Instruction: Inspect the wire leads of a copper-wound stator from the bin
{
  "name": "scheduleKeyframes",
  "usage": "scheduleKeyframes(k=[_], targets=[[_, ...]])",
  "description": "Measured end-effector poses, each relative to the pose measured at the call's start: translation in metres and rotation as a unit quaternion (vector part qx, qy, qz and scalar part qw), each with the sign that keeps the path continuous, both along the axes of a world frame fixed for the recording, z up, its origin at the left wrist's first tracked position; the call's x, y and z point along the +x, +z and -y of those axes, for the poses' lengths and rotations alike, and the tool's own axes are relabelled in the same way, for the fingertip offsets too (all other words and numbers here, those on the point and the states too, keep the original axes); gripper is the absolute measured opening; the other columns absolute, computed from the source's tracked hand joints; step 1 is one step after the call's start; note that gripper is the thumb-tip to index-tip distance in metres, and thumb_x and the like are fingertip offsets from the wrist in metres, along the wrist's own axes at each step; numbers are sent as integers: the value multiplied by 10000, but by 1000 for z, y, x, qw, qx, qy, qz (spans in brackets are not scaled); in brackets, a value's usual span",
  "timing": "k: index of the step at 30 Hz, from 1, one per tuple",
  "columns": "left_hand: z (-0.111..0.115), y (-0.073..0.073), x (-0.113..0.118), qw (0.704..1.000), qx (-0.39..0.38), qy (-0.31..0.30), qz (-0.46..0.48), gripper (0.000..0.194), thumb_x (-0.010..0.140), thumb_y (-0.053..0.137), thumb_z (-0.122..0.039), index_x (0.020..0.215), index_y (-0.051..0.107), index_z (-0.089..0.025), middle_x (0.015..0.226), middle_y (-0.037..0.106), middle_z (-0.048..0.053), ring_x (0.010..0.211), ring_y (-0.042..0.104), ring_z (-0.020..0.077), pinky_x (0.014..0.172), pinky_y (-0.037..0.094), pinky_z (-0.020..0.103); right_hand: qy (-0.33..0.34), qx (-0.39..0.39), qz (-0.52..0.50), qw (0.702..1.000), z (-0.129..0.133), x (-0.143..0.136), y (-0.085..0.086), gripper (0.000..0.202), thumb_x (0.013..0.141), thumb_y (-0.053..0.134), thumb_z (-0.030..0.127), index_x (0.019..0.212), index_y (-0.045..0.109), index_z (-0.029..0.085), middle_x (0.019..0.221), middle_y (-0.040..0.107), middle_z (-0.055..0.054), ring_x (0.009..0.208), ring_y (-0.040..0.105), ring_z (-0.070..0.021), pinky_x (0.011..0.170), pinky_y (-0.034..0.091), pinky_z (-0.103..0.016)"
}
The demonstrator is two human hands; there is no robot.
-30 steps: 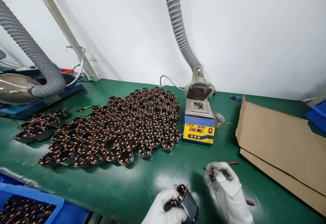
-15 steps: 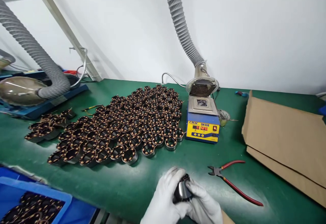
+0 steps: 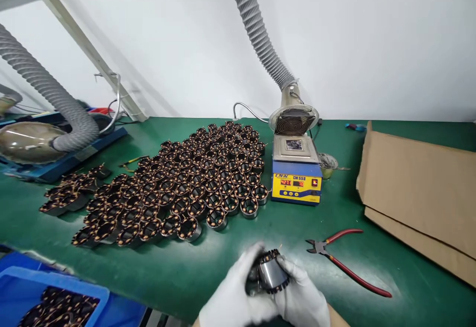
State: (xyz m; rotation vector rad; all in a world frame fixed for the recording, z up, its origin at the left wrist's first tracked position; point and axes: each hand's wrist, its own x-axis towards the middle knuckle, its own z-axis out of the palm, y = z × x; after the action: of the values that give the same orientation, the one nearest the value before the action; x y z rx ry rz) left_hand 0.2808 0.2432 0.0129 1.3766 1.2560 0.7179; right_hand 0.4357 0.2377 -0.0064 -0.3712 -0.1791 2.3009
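In white gloves, my left hand (image 3: 236, 290) and my right hand (image 3: 303, 292) are both closed round one motor stator (image 3: 273, 272), low in the middle of the view. Its bare metal side faces up between my fingers, with black toothed rims at both ends. A short wire end sticks up at its top. Left-hand fingers curve along its left side, slightly blurred; the right fingers press its right side. Diagonal cutters (image 3: 322, 247) with red handles lie spread on the bench to the right. Many like stators (image 3: 182, 183) stand in a packed group beyond my hands.
A blue and yellow solder pot (image 3: 296, 178) with a lit display stands under a fume hose (image 3: 260, 29). Cardboard (image 3: 420, 188) lies at the right on the green bench (image 3: 260, 233). A blue bin (image 3: 102, 295) of stators sits lower left; another hose hood (image 3: 29, 141) is farther left.
The stator has been turned in my hands, so more of its metal side and lower rim shows. My left fingers have shifted on it. The view has moved slightly.
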Motion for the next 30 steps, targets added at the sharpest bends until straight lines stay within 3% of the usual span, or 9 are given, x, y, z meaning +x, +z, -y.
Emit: scheduleKeyframes(k=[2, 5, 8, 11, 15, 17, 21, 26, 30], targets=[[3, -4, 6, 997, 35, -53, -32, 894, 454, 726, -115, 1284, 417, -231, 1314, 492, 85, 1172, 477, 285, 1014, 393, 414, -3, -19, 7, 1000, 0, 0, 1, 325, 749, 671, 391, 969, 650, 153, 846, 690, -65, 795, 632, -213, 687, 470, -293], [-2, 1, 18, 996, 80, -24, -39, 723, 418, 771, -147, 1113, 586, -217, 1196, 583, 85, 1118, 515, 297, 1007, 397, 425, 11, -23, 11, 1000, 1, 0, 0, 344, 754, 665, 419, 979, 648, 160, 857, 687, -60, 773, 627, -199, 668, 467, -279], [-9, 10, 21, 993, 114, 21, 22, 388, 669, 658, -395, 1006, 650, -203, 1094, 651, 92, 1054, 565, 278, 956, 437, 415, 7, -13, 9, 1000, 1, 0, -1, 339, 759, 660, 437, 975, 644, 175, 859, 682, -45, 714, 625, -174, 638, 470, -265], [-10, 14, 10, 992, 107, -14, 59, 390, 830, 440, -464, 1066, 626, -215, 1144, 638, 85, 1094, 553, 252, 982, 416, 407, 8, -13, 1, 1000, 1, -1, -1, 315, 780, 642, 434, 952, 649, 171, 826, 681, -42, 676, 629, -173, 621, 474, -273], [-9, 17, -1, 988, 92, -118, -36, 923, 360, 836, -252, 1223, 511, -225, 1305, 522, 90, 1184, 472, 315, 1046, 351, 424, -9, -37, -20, 999, 0, -2, 1, 268, 783, 658, 359, 956, 659, 154, 905, 691, -63, 806, 629, -183, 750, 466, -295], [-10, 22, 4, 991, 87, -89, -51, 784, 385, 804, -148, 1134, 588, -229, 1213, 596, 67, 1109, 534, 287, 1003, 400, 382, -6, -40, -21, 999, 1, -2, 0, 267, 785, 659, 348, 971, 656, 157, 912, 688, -59, 830, 628, -183, 744, 468, -283], [-13, 24, 21, 994, 32, 85, 56, 116, 713, 590, -214, 726, 706, -214, 887, 717, 35, 909, 627, 214, 834, 483, 286, 19, 7, -20, 1000, 3, -1, -7, 279, 809, 623, 389, 962, 653, 158, 835, 684, -57, 703, 644, -181, 617, 485, -267], [-14, 9, 7, 952, -17, 255, 167, 257, 795, 556, -414, 761, 692, -198, 856, 726, 38, 875, 637, 214, 819, 490, 289, 37, 39, -38, 998, 1, 4, -7, 401, 815, 584, 448, 1090, 612, 157, 1002, 661, -88, 773, 650, -210, 652, 491, -291], [-14, 15, 8, 973, -52, 177, 138, 346, 745, 623, -416, 1019, 658, -208, 1107, 672, 56, 1070, 575, 233, 943, 440, 305, 44, 26, -55, 997, -2, 2, -5, 397, 853, 535, 465, 1102, 601, 162, 1042, 651, -83, 852, 639, -228, 721, 483, -328]])
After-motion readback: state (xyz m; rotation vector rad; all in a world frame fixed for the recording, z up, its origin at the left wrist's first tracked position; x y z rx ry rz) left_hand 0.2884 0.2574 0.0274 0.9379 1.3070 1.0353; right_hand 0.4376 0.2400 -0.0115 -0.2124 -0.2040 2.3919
